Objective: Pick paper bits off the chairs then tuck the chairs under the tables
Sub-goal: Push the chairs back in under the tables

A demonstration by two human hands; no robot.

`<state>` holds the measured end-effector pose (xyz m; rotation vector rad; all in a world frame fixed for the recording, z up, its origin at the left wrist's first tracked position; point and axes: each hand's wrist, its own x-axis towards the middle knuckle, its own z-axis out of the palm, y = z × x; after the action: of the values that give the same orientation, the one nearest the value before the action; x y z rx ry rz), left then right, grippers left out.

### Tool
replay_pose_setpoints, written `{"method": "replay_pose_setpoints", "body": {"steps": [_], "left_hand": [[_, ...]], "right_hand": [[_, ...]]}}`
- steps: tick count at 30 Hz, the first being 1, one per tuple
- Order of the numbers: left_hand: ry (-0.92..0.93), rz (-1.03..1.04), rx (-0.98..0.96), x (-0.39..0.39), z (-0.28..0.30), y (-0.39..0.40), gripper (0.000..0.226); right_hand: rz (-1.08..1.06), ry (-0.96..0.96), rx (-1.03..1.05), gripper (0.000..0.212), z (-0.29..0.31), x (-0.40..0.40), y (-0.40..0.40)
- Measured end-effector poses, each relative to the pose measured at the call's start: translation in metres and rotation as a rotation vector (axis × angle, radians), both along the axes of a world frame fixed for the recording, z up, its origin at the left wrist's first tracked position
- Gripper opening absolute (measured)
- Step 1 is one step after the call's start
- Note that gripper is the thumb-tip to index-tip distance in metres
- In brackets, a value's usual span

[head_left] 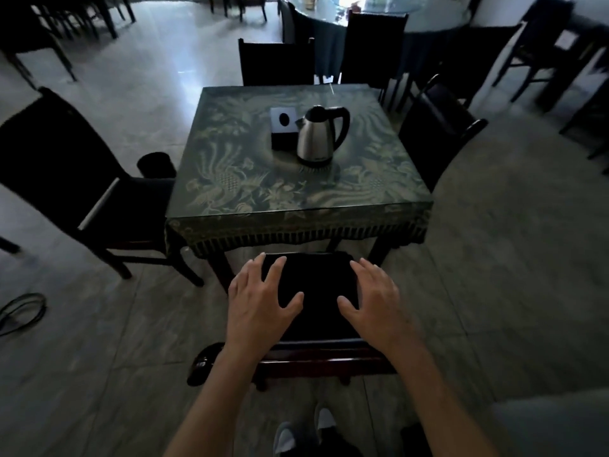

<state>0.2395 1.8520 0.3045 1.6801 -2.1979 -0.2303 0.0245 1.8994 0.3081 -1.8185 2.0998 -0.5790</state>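
A dark chair [316, 285] stands right in front of me, its black seat pointing at the square table [296, 219] with the green patterned cloth. My left hand [260, 298] and my right hand [375, 298] hover over the seat with fingers spread, holding nothing. I see no paper bits on this seat. The chair's front edge sits just under the cloth's fringe. A second chair [82, 179] stands pulled out at the table's left side, a third chair [438, 133] at its right, and a fourth chair [275, 62] at the far side.
On the table stand a steel kettle [318, 136] and a dark tissue box [283, 127]. A small black bin [156, 163] sits by the table's left corner. A cable [23, 311] lies on the floor at left. More chairs and a round table [412, 14] fill the back.
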Motion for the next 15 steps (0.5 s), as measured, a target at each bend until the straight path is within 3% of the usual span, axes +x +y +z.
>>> {"method": "replay_pose_setpoints", "body": {"steps": [4,6,8,12,15], "left_hand": [[-0.01,-0.038,-0.011,0.005,-0.001,0.011,0.074],[0.035,-0.054,0.023,0.008,-0.005,0.02,0.072],[0.21,-0.051,0.107,0.012,-0.01,0.033,0.065],[0.75,0.145,0.301,0.022,-0.03,0.076,0.036],[1.12,0.418,0.544,0.027,-0.048,0.105,0.014]], "right_hand": [[-0.025,-0.021,-0.025,0.07,0.0,0.007,0.014],[-0.049,-0.123,-0.047,0.067,-0.003,0.01,0.021],[-0.131,-0.381,-0.051,0.058,-0.007,0.015,0.034],[-0.487,-1.18,0.093,0.018,-0.028,0.027,0.071],[-0.673,-1.504,0.282,0.022,-0.049,0.031,0.1]]}}
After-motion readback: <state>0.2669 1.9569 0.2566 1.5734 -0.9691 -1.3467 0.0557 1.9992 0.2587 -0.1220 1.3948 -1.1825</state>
